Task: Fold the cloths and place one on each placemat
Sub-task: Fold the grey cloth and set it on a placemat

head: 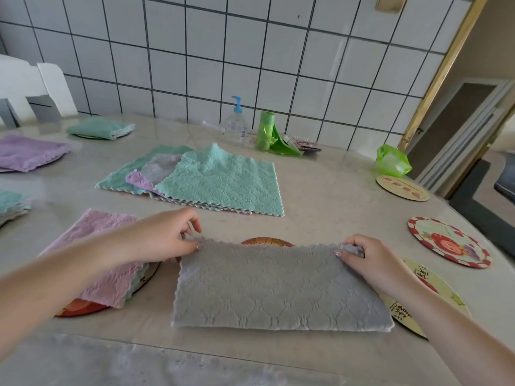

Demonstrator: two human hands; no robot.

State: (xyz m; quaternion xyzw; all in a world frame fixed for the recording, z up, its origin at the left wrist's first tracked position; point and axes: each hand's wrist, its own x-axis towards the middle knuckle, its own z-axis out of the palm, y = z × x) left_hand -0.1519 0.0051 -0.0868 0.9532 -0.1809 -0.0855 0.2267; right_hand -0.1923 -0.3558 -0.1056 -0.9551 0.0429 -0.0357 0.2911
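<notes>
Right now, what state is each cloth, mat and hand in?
Grey cloth: folded in half, far corners pinched.
Left hand: pinching its far-left corner.
Right hand: pinching its far-right corner.
Pink cloth: folded, on a placemat.
Teal cloth: unfolded, topping the pile.
Strawberry placemat: bare.

My left hand [167,235] and right hand [370,263] are bare, with no rings, watch or gloves. Both forearms are uncovered as far as the frame shows, no sleeve in sight. My fingernails are short with a pale sheen.
</notes>
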